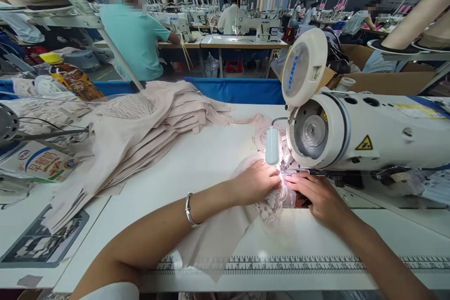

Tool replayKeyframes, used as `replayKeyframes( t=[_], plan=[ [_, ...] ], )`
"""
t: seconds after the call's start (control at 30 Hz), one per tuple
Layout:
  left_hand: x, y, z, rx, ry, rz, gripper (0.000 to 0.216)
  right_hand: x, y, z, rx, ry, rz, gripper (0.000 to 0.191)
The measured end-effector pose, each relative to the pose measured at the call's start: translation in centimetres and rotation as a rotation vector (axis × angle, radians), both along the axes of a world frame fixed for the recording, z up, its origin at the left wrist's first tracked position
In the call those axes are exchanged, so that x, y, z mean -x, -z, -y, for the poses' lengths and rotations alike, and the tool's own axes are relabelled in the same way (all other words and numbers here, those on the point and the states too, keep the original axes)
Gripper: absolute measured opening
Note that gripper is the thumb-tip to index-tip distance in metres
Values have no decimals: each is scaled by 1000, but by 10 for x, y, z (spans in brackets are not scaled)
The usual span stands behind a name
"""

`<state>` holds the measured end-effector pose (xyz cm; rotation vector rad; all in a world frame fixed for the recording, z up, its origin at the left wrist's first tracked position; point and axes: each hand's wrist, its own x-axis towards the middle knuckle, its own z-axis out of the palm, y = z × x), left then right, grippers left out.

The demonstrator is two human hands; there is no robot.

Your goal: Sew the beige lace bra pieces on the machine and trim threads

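A pale pink lace garment (269,211) lies under the lit needle area of a white sewing machine (379,131). My left hand (258,180), with a silver bangle at its wrist, presses its closed fingers on the garment just left of the needle. From the right, my right hand (314,192) has its fingertips on the garment's edge beside the presser foot, fingers close together and thumb bent below. The needle itself is hard to make out in the glare. A small light-blue lamp (272,145) hangs in front of the machine head.
A stack of pale pink garment pieces (151,126) covers the table's left side. Beyond it are a bottle (72,77) and a printed carton (37,161). A ruler strip (316,265) runs along the front edge. An open compartment (45,239) is at the left. Other people sit at machines behind.
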<state>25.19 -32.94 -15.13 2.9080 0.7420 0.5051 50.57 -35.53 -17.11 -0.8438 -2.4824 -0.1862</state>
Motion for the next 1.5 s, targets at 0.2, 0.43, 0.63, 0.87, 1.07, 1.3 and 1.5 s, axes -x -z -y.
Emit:
replayKeyframes(
  t=[0.2,0.43,0.63,0.87,1.07,1.3,1.5],
  plan=[
    [-3,4,1,-130,123,-23,25,-5,3,-1,24,-45,-46,57],
    [-3,8,4,-163,43,-14,20,-1,-3,0,8,-13,-30,69],
    [-4,8,5,-207,77,-8,26,2,-5,2,-10,-38,-34,53],
    [-4,7,6,-187,43,-15,22,4,-6,2,-54,-13,-19,44],
    [-5,7,8,-195,18,-5,29,3,-5,2,-51,-19,-5,45],
    [-4,6,9,-235,-16,-1,21,3,-3,2,-74,-2,-14,53],
    [-3,7,11,-275,-10,-26,28,4,-8,2,-86,-18,-3,44]
  ],
)
